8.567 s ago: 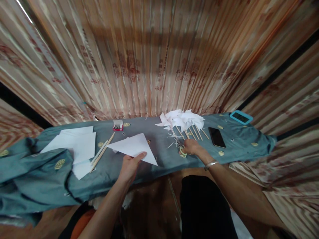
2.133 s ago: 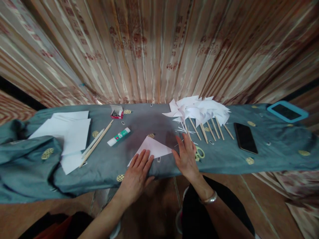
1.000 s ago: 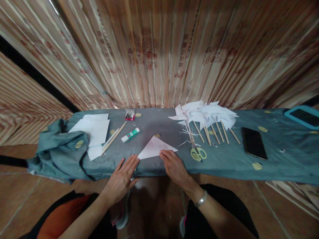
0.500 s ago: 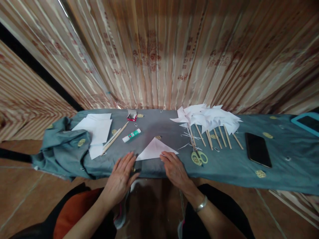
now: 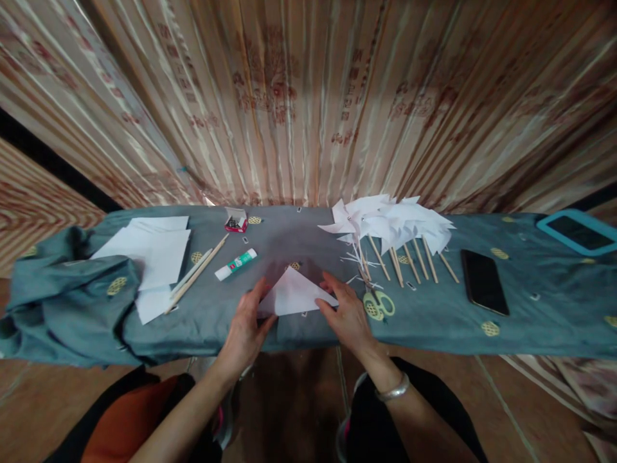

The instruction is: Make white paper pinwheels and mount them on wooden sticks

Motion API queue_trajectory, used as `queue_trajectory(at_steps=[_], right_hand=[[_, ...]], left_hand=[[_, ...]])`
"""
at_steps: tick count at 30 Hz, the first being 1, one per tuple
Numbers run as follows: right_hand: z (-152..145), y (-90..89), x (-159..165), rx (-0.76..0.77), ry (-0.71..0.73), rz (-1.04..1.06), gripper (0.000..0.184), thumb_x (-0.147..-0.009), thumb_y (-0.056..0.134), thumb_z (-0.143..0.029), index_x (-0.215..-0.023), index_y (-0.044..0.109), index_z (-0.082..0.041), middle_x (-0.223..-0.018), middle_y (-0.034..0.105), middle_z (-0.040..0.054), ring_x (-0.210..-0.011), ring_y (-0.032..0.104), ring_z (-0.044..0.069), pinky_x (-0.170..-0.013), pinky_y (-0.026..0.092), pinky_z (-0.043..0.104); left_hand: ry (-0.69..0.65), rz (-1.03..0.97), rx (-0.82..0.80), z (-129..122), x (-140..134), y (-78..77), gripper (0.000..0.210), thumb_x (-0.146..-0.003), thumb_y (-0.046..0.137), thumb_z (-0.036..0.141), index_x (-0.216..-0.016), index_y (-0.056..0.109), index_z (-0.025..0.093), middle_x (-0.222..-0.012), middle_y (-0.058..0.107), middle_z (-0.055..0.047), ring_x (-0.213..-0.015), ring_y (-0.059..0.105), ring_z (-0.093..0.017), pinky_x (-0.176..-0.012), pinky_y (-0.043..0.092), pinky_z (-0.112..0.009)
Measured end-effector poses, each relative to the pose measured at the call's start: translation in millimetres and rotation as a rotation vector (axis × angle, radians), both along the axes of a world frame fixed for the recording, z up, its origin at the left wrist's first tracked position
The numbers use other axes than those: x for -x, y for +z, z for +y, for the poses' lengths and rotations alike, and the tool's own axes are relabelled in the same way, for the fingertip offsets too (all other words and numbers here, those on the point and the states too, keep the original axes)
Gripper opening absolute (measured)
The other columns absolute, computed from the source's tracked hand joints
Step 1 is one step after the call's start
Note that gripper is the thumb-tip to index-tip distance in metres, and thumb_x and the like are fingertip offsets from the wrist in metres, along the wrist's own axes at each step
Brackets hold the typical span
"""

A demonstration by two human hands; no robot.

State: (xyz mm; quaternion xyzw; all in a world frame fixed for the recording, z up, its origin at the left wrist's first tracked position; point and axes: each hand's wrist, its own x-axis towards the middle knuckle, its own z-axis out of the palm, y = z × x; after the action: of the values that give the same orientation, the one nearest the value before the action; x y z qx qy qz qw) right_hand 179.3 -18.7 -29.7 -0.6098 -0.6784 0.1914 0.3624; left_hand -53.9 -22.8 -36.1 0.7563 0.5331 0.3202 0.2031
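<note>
A white sheet of paper folded into a triangle [image 5: 296,294] is at the front of the cloth-covered table, its peak pointing away from me. My left hand [image 5: 249,319] holds its left corner, thumb near the lower edge and fingers at the slanting side. At the right corner, my right hand [image 5: 346,310] grips the paper between a thumb on top and fingers behind. A glue stick [image 5: 236,264] lies beyond my left hand. Just right of my right hand are scissors [image 5: 378,303] with green handles, among thin paper scraps.
Several paper pinwheels [image 5: 395,222] on wooden sticks lie back right. A black phone [image 5: 484,281] and a blue-framed tablet-like device [image 5: 581,231] are farther right. On the left are white sheets [image 5: 161,254], wooden sticks [image 5: 197,275] and a small open red box [image 5: 236,220] of small metal pieces.
My left hand has gone from lying flat beside the paper to holding its left corner. My right hand has shifted to the right corner. The camera view has turned slightly right.
</note>
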Motion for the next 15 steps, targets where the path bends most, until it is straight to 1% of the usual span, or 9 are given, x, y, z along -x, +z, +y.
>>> queue_trajectory(at_steps=[3, 6, 8, 11, 13, 15], right_hand=[[-1, 3.2, 2, -0.013, -0.005, 0.078, 0.04, -0.084, 0.057, -0.022, -0.124, 0.059, -0.022, -0.095, 0.072, 0.0046, -0.084, 0.066, 0.021, -0.085, 0.053, 0.04], [-6, 9.4, 0, -0.094, 0.008, 0.107, 0.03, -0.087, 0.057, -0.023, -0.116, 0.062, -0.024, -0.087, 0.071, 0.0019, -0.079, 0.066, 0.018, -0.081, 0.052, 0.035], [-9, 14.2, -1, -0.189, 0.026, 0.056, 0.023, -0.09, 0.055, -0.023, -0.111, 0.065, -0.023, -0.087, 0.072, 0.0025, -0.08, 0.065, 0.018, -0.08, 0.051, 0.034], [-15, 19.1, 0, -0.332, 0.08, -0.082, 0.019, -0.093, 0.052, -0.019, -0.104, 0.067, -0.021, -0.092, 0.074, 0.0046, -0.084, 0.065, 0.019, -0.079, 0.049, 0.035], [-21, 19.9, 4, -0.396, 0.125, -0.163, 0.02, -0.094, 0.05, -0.017, -0.103, 0.067, -0.021, -0.092, 0.074, 0.0052, -0.083, 0.065, 0.019, -0.078, 0.047, 0.035], [-27, 19.4, 9, -0.42, 0.18, -0.203, 0.021, -0.094, 0.049, -0.015, -0.104, 0.066, -0.02, -0.092, 0.074, 0.0052, -0.082, 0.065, 0.019, -0.077, 0.046, 0.035]], left_hand=[[-0.013, -0.021, -0.042, 7, -2, 5.6, 0.074, -0.083, 0.058, 0.015, -0.148, 0.025, 0.026, -0.127, 0.059, -0.01, -0.113, 0.058, -0.025, -0.095, 0.05, -0.044], [-0.037, -0.002, -0.112, 13, -1, 9.0, 0.075, -0.082, 0.055, 0.01, -0.149, 0.023, 0.025, -0.126, 0.058, -0.01, -0.11, 0.058, -0.024, -0.093, 0.05, -0.044], [-0.045, 0.015, -0.149, 15, -2, 12.8, 0.074, -0.083, 0.055, 0.01, -0.148, 0.025, 0.026, -0.129, 0.056, -0.011, -0.112, 0.057, -0.025, -0.095, 0.049, -0.044], [-0.058, 0.045, -0.217, 14, -6, 22.0, 0.073, -0.086, 0.059, 0.015, -0.149, 0.025, 0.026, -0.14, 0.048, -0.013, -0.125, 0.049, -0.028, -0.101, 0.045, -0.047], [-0.07, 0.051, -0.278, 12, -11, 28.7, 0.078, -0.086, 0.061, 0.02, -0.151, 0.019, 0.025, -0.145, 0.044, -0.015, -0.131, 0.044, -0.03, -0.104, 0.042, -0.049], [-0.094, 0.049, -0.314, 11, -14, 34.3, 0.081, -0.087, 0.061, 0.021, -0.152, 0.013, 0.024, -0.142, 0.048, -0.016, -0.129, 0.046, -0.03, -0.101, 0.043, -0.048]])
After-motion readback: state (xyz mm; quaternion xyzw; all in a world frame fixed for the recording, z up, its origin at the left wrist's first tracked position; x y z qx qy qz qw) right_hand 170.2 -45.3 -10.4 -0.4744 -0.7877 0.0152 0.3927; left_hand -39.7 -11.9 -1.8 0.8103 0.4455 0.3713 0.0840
